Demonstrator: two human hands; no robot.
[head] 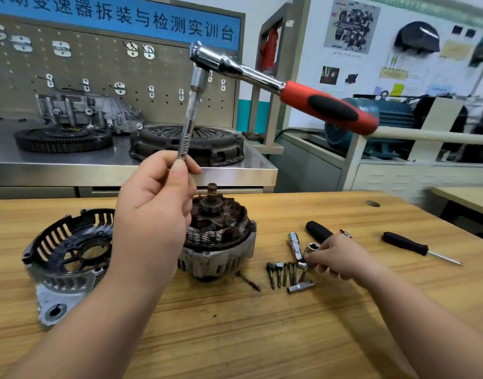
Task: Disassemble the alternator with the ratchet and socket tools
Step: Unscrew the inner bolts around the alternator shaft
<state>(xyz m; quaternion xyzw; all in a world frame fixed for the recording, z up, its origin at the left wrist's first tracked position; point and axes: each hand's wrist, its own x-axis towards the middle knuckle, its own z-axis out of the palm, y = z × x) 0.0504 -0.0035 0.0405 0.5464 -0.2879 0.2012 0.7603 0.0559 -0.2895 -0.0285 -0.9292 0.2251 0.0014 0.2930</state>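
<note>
One ratchet (262, 78) above alternator (221, 242), end cover (68, 250) left, bolts (281, 272), screwdriver (407, 244) right

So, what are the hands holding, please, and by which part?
Left hand grips the extension bar by its lower end; right hand apparently pinches a socket.

Red-and-black ratchet handle (330, 108), wood-grain table (235, 324).
</note>
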